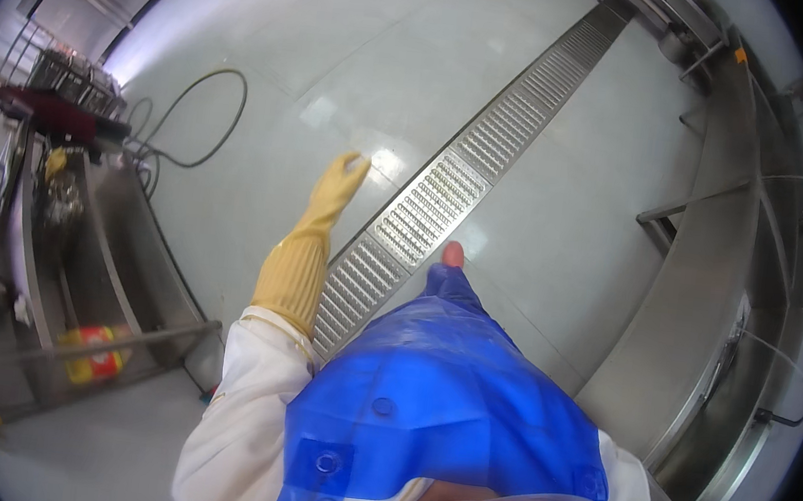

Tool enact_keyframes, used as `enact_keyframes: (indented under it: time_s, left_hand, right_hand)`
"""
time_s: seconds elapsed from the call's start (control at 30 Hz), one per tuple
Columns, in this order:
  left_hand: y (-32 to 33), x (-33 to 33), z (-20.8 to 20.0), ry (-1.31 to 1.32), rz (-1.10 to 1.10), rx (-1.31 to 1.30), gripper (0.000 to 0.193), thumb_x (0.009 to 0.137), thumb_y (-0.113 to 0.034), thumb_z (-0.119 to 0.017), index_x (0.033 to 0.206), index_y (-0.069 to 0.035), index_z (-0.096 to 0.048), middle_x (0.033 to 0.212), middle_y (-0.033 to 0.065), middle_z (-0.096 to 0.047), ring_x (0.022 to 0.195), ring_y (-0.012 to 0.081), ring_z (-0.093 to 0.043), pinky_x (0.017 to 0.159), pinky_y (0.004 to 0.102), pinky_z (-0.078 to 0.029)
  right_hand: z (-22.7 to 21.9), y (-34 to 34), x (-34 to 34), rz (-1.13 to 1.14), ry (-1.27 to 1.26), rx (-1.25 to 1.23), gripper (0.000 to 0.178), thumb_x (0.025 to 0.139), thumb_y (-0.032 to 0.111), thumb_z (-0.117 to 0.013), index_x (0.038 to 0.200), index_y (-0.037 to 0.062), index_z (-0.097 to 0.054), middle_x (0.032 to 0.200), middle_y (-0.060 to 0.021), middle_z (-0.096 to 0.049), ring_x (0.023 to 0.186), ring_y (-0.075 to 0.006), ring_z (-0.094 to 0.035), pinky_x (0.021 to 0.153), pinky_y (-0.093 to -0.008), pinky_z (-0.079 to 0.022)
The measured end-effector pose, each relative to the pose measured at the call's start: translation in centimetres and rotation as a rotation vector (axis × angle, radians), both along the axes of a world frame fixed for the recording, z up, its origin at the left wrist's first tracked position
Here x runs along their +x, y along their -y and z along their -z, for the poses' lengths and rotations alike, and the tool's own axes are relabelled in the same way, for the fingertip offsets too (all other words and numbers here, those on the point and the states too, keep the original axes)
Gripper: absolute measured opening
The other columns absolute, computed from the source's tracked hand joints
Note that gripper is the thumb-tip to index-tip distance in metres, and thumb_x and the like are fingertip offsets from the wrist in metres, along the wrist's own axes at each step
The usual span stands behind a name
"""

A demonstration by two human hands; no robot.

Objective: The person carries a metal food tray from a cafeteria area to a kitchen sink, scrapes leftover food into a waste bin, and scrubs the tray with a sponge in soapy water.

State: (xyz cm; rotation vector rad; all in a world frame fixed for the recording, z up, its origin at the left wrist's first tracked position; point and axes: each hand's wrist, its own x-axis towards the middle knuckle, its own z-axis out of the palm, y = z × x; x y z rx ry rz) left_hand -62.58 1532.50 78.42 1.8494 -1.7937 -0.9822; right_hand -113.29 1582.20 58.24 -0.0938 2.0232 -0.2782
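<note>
My left hand (338,185) wears a long yellow rubber glove, its ribbed cuff reaching over a white sleeve (246,381). It hangs in front of me above the floor, left of the metal drain grating (431,205). The fingers are loosely bent and a little apart, with nothing visible in them. My right hand does not show; only the white right sleeve (626,489) appears at the shoulder, beside the blue apron (445,392) that covers my front. A red shoe tip (453,254) sticks out past the apron's lower edge.
Steel sinks and counters (677,328) run along the right. At left stands a steel rack (123,290) with a yellow and red package (95,355) low on it. A dark hose (240,106) loops on the grey floor (343,59) near the rack.
</note>
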Motion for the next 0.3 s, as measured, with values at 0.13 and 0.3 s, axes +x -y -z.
enact_keyframes:
  time_s: [0.13, 0.3]
  left_hand:
    - [3.6, 6.8, 10.7, -0.029, 0.066, 0.237, 0.068, 0.098, -0.053, -0.062, 0.143, -0.004, -0.057, 0.134, 0.0137, -0.063, 0.126, 0.0251, -0.056, 0.108, 0.0382, -0.045]
    - [-0.6, 20.9, 12.8, -0.484, -0.418, 0.517, 0.043, 0.102, -0.046, -0.063, 0.119, -0.006, -0.063, 0.094, 0.0009, -0.062, 0.084, 0.011, -0.057, 0.074, 0.0299, -0.05]
  right_hand:
    - [4.0, 16.6, -2.3, 0.338, -0.101, -0.396, 0.035, 0.099, 0.038, -0.065, 0.098, 0.0027, -0.067, 0.076, -0.004, -0.056, 0.064, -0.0178, -0.047, 0.055, -0.0388, -0.038]
    - [-8.1, 56.6, 4.5, 0.036, -0.049, -0.531, 0.063, 0.097, 0.052, -0.063, 0.139, 0.005, -0.062, 0.135, -0.0159, -0.064, 0.125, -0.0296, -0.059, 0.103, -0.0448, -0.046]
